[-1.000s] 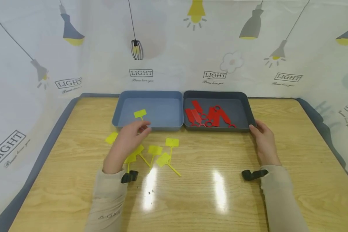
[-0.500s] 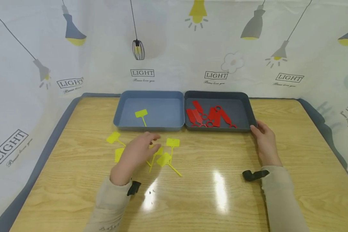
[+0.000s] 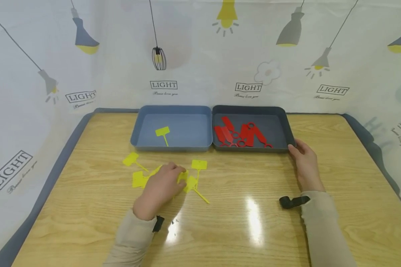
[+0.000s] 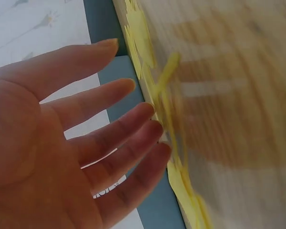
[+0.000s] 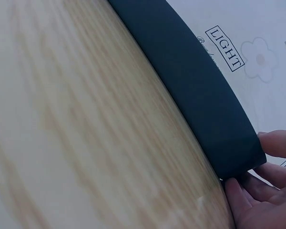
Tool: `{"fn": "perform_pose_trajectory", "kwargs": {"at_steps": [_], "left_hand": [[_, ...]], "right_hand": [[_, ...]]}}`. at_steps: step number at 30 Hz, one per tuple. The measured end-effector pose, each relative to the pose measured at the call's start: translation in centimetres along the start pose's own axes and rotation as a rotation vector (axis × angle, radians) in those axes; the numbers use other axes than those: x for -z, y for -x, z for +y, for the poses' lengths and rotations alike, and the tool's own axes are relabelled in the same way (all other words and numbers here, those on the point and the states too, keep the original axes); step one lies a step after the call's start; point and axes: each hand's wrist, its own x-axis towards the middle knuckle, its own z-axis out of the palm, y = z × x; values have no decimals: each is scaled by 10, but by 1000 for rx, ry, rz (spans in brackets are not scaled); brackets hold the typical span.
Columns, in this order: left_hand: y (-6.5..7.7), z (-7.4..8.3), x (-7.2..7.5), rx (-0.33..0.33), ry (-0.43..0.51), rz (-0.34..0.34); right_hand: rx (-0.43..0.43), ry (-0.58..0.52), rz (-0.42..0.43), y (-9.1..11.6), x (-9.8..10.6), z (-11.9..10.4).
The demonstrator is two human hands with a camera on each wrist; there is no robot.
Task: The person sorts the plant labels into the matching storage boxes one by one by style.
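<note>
In the head view my left hand (image 3: 163,185) is over a loose group of yellow T-shaped plant labels (image 3: 138,179) on the table. The left wrist view has its fingers extended and spread, with nothing held between them; their tips are close to the labels (image 4: 181,191). At the near right corner of a dark grey tray (image 3: 254,149), my right hand (image 3: 305,165) holds the corner between thumb and fingers, also visible in the right wrist view. Several red tags with ring ends (image 3: 247,134) lie in that tray. A blue tray (image 3: 190,128) beside it contains one yellow label (image 3: 162,131).
Both trays stand side by side near the back of the wooden table (image 3: 240,230). Behind them hangs a white curtain (image 3: 200,55) printed with lamps. A few tiny dark specks lie in front of the yellow labels.
My left hand has moved from the blue tray's front edge back and down to the yellow labels. The label inside the blue tray is now uncovered. My right hand stays at the dark tray's corner.
</note>
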Motion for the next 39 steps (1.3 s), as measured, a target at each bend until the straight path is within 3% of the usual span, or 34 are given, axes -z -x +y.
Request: {"fn": "perform_pose_trajectory", "kwargs": {"at_steps": [10, 39], "left_hand": [[4, 6, -1, -38, -72, -22], [4, 9, -6, -118, -109, 102]], "right_hand": [[18, 5, 0, -1, -1, 0], [11, -2, -8, 0, -1, 0]]}}
